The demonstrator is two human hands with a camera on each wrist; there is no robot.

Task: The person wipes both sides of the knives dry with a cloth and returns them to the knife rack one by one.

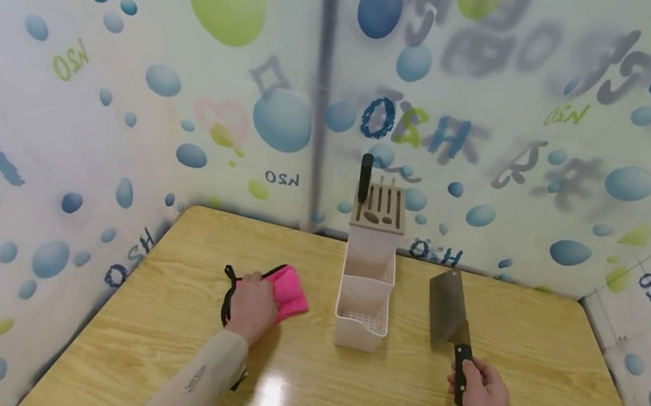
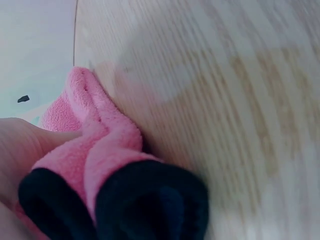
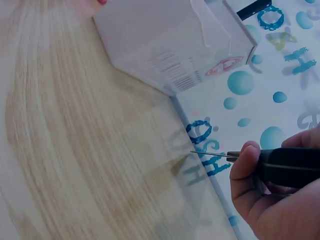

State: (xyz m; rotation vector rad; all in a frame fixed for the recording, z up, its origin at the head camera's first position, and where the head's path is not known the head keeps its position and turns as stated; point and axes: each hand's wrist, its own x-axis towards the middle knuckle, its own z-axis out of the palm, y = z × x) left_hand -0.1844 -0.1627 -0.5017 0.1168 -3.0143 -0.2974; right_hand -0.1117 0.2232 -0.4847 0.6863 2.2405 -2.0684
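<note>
Both hands were in play, well apart: left hand (image 1: 253,307) with its fingers gathered on a bunched pink cloth (image 1: 290,293), right hand (image 1: 487,395) wrapped around the grip of a cleaver (image 1: 447,307), thumb laid along it! And where was the trouble lurking? In that broad blade, its edge apparently turned toward the pale holder (image 1: 358,339); a grip that rolled in the palm could have swung steel against the plastic and tipped it, and with it the black-handled tool (image 1: 364,177) standing in its top slots. Then the cloth: soft, rumpled, folded unevenly, so if it met the edge with only one thin layer over the fingers, a cut looked the likeliest mishap. A loose fold or that black trim could have snagged on the blade's corner, too.

Now the layout! The cleaver lay out ahead of the right fist, blade pointing away from the person, to the right of the holder; whether it touched the table (image 1: 326,402), one could not tell. Over on the holder's left, the cloth sat under the left hand, pink corner poking out on the holder's side.
</note>
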